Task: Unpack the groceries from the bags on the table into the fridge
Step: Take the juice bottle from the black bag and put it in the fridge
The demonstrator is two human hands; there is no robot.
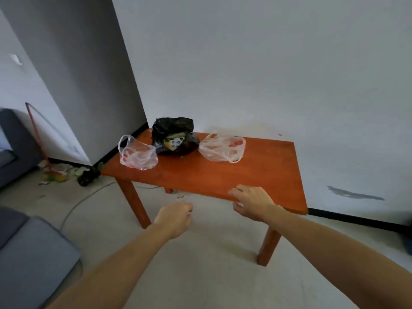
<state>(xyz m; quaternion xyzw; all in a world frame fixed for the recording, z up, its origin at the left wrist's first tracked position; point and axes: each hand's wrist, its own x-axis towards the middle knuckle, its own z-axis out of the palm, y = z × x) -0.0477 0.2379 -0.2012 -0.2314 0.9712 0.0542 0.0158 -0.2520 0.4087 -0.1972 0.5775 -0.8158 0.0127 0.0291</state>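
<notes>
Three bags sit along the far side of a low red-brown wooden table [223, 175]. A clear plastic bag [138, 156] with red items inside lies at the left. A black plastic bag [174, 136] stands in the middle, open, with a green and white package showing. Another clear bag [223, 148] with red items lies to the right. My left hand [175, 217] hangs in front of the table's near edge, fingers curled, holding nothing. My right hand [252, 200] hovers over the near edge with fingers loosely spread. No fridge is in view.
A grey wall column stands behind the table's left end. Litter and a red-handled broom [36, 132] lie on the floor at the left. Grey sofa cushions [29, 259] fill the lower left. A cable runs across the pale floor.
</notes>
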